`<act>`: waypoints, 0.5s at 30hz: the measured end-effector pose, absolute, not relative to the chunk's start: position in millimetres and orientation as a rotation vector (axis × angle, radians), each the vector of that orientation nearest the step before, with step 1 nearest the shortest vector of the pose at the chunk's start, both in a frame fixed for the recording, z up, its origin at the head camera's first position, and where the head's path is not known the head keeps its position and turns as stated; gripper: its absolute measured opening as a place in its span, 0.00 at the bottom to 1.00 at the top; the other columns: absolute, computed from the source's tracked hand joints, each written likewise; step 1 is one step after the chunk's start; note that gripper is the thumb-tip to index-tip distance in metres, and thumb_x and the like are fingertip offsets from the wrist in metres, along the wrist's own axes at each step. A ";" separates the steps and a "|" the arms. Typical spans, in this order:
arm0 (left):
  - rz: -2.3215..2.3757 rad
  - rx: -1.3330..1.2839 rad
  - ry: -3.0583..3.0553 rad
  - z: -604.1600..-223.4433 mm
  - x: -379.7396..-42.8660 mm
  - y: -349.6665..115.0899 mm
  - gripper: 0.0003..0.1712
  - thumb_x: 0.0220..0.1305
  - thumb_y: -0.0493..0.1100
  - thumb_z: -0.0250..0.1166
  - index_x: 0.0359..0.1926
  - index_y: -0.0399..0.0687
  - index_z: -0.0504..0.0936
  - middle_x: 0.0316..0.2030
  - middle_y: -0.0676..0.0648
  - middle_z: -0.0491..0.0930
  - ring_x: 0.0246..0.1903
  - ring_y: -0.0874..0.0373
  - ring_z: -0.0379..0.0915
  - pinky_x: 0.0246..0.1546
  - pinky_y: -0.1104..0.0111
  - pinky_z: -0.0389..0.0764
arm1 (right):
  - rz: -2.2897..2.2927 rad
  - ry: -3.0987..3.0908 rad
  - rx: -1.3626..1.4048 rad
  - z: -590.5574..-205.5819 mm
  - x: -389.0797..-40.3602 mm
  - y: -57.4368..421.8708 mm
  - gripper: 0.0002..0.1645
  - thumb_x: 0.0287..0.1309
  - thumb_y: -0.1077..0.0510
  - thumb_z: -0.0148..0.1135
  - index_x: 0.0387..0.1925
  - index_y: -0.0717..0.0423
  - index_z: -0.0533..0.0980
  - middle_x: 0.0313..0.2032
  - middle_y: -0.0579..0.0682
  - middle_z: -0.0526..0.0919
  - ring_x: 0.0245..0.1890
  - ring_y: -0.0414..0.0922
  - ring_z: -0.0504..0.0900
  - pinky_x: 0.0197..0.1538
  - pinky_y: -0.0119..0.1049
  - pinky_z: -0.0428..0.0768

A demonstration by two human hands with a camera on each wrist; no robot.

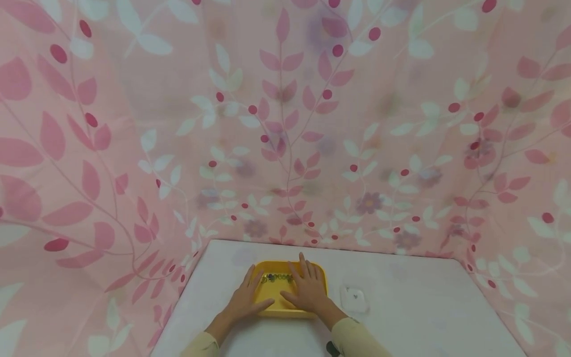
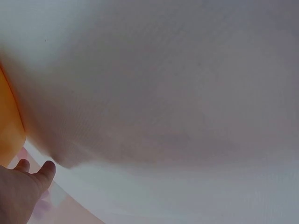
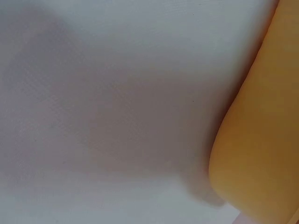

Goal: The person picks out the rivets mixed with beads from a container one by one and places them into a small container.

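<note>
A yellow tray (image 1: 285, 313) lies on the white table, with a row of several small, dark, shiny round pieces (image 1: 280, 277) along the far part of its floor. At its left side is my left hand (image 1: 244, 298), fingers spread and thumb reaching over the near rim. My right hand (image 1: 311, 290) spreads its fingers over the tray's right part and hides some of it. In the left wrist view, part of the left hand (image 2: 21, 191) shows beside the tray's side (image 2: 7, 123). The right wrist view has only the tray's outer wall (image 3: 261, 135) and white surface; no hand shows there.
To the right of the tray sits a small clear dish (image 1: 355, 299) with a tiny dark piece in it. Pink leaf-patterned curtains (image 1: 285, 163) hang at the table's far edge and sides. A dark object (image 1: 332, 348) shows by the right sleeve.
</note>
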State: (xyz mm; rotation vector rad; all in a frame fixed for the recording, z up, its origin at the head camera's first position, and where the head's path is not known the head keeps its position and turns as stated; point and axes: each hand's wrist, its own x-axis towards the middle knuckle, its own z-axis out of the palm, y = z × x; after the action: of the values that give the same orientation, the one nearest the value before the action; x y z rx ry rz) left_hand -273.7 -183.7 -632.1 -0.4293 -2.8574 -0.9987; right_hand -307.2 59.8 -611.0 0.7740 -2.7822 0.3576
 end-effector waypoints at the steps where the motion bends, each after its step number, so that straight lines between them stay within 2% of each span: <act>1: -0.991 -0.432 -2.858 -632.8 -274.5 -184.1 0.55 0.58 0.69 0.65 0.77 0.48 0.55 0.78 0.35 0.41 0.61 0.25 0.66 0.52 0.35 0.73 | 0.359 -2.775 0.775 -611.5 -307.8 59.0 0.53 0.58 0.26 0.56 0.76 0.49 0.56 0.76 0.66 0.46 0.71 0.65 0.58 0.68 0.66 0.57; 15: -0.944 -0.442 -2.853 -638.2 -277.6 -184.5 0.56 0.57 0.73 0.62 0.77 0.49 0.55 0.78 0.34 0.42 0.61 0.26 0.67 0.51 0.36 0.74 | 0.374 -2.773 0.810 -610.4 -308.1 45.0 0.52 0.60 0.25 0.52 0.76 0.47 0.56 0.78 0.63 0.45 0.73 0.63 0.57 0.68 0.65 0.59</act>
State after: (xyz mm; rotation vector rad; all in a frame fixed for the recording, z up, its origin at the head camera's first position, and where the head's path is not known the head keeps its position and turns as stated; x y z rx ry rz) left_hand -277.6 -184.5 -638.2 -0.4421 -2.8534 -0.9443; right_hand -308.1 45.0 -610.4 0.8102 -2.7727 0.3744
